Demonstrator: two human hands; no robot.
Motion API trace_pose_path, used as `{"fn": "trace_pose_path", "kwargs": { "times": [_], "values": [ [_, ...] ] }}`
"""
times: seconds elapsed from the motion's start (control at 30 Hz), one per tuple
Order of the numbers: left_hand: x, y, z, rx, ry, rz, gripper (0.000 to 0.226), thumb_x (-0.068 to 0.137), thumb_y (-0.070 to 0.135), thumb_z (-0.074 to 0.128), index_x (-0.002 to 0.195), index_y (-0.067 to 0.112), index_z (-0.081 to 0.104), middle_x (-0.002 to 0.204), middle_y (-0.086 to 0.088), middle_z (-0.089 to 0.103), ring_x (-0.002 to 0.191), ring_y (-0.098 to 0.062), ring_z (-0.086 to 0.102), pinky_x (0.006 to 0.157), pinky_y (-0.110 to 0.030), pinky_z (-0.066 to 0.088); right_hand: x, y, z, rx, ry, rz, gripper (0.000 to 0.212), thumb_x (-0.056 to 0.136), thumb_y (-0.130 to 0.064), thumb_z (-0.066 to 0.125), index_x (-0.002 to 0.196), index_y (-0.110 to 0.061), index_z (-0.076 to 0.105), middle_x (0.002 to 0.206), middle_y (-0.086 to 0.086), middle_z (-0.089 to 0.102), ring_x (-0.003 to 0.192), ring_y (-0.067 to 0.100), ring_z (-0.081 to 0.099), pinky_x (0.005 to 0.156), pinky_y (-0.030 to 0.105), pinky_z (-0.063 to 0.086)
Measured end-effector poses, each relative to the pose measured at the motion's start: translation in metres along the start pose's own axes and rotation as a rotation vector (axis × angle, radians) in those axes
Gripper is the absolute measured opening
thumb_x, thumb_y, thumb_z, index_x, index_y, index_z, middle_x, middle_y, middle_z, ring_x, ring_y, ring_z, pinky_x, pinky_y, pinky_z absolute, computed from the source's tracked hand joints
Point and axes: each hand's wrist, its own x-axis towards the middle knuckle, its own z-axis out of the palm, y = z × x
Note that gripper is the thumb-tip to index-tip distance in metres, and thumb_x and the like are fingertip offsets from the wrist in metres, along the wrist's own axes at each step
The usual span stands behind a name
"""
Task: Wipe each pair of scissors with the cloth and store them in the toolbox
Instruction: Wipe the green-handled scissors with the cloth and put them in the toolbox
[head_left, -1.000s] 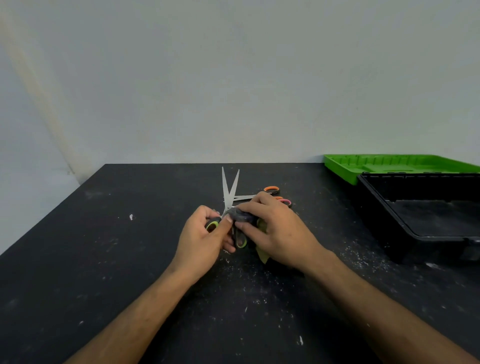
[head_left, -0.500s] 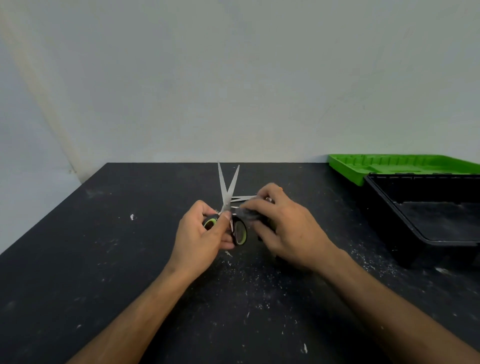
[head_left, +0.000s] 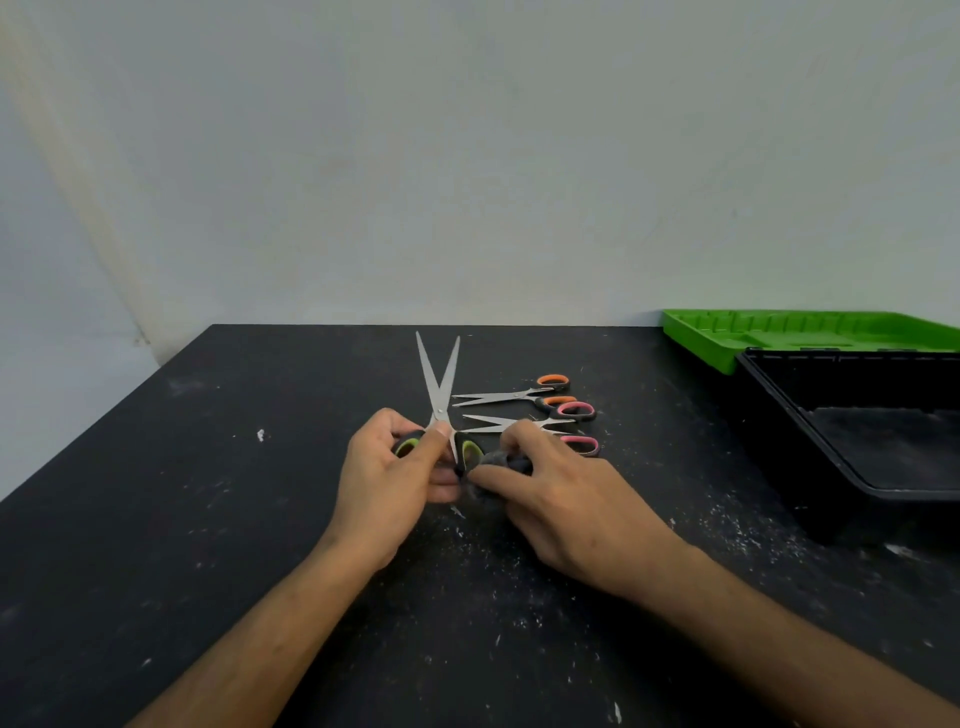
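My left hand (head_left: 387, 470) grips the green-handled scissors (head_left: 438, 387) by the handles, blades spread and pointing away from me. My right hand (head_left: 558, 496) pinches a small dark grey cloth (head_left: 496, 462) against the right handle loop of those scissors. Behind my right hand lie two more pairs on the table: orange-handled scissors (head_left: 522, 394) and pink-handled scissors (head_left: 563, 415), the latter partly hidden by my fingers. The open black toolbox (head_left: 883, 493) stands at the right.
A green toolbox tray (head_left: 779, 332) sits behind the toolbox at the back right. The black table (head_left: 208, 519) is speckled with white dust. A pale wall runs along the table's far edge, and the table's left edge slants off at the left.
My right hand slid with the cloth from the blade pivot down to the right handle loop, uncovering the orange and pink scissors behind it. My left hand kept its grip.
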Motion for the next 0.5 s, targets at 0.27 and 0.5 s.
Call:
{"fn": "trace_pose_path", "kwargs": {
  "times": [0.27,0.5],
  "values": [
    [0.0,0.002,0.0,-0.057,-0.085,0.05,0.017,0.101,0.016,0.062,0.095,0.007,0.048,0.082,-0.02,0.079,0.07,-0.034,0.079,0.057,-0.035,0.064,0.016,0.023,-0.015,0.341,0.277,0.206,0.026,0.099,-0.034,0.059,0.125,-0.034,0.062,0.11,-0.011,0.049,0.093,0.009,0.057,0.077,0.036,0.055],
    [-0.006,0.004,-0.002,-0.069,-0.058,0.114,0.019,0.1,0.015,0.062,0.102,0.002,0.049,0.082,-0.019,0.078,0.071,-0.032,0.079,0.057,-0.035,0.064,0.017,0.002,0.014,0.441,0.305,0.221,0.029,0.097,-0.02,0.066,0.126,-0.025,0.065,0.114,-0.009,0.062,0.103,0.006,0.06,0.086,0.033,0.052]
  ]
}}
